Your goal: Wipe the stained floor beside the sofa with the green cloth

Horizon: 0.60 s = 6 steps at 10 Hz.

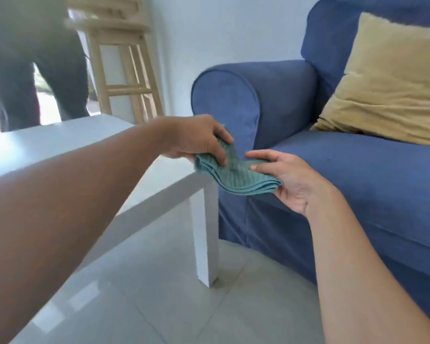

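Observation:
A folded green cloth [236, 178] hangs in the air between my two hands, just past the corner of the white table. My left hand [196, 137] grips its far end from above, fingers curled over the fabric. My right hand [286, 180] supports the near end from below, palm up, thumb and fingers pinching the fold. The blue sofa [358, 184] stands right behind the cloth, its armrest [248, 95] just beyond my left hand. Pale grey floor tiles [184, 306] lie below, beside the sofa; no stain is clearly visible on them.
A low white table [67, 142] fills the left, its leg [205, 234] standing close to the sofa front. A tan cushion [387, 83] rests on the sofa. A wooden stool [124, 70] and a person's dark-trousered legs [35, 70] stand behind the table.

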Available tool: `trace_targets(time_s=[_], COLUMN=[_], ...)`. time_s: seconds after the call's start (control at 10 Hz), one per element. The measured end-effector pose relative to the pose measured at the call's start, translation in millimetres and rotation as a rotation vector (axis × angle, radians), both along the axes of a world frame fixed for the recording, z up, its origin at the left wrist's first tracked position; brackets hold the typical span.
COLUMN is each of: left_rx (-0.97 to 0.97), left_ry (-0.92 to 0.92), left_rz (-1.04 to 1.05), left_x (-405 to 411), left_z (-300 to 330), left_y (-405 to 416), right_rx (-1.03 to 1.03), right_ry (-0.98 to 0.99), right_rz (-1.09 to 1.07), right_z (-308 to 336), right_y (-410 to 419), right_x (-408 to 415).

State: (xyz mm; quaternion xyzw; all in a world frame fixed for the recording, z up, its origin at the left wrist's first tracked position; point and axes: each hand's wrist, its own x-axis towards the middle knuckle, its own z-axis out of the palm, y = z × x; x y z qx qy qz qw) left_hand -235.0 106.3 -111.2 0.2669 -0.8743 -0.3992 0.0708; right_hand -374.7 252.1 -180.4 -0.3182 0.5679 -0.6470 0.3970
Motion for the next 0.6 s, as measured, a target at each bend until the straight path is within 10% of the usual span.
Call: trace_targets(time_s=[0.3, 0.6], left_rx=[0.197, -0.108], left_ry=[0.065, -0.361], left_rz=[0.678, 0.837], left_x=[170.6, 205.9], left_z=[-3.6, 9.2], left_y=[-70.2, -99.4], right_rx=[0.137, 0.134], right_ry=[0.683, 0.927], right_rz=[0.252, 0.173], right_z=[47.6, 35.1], right_y=[-173.9, -198.2], right_x=[117.7, 164.2])
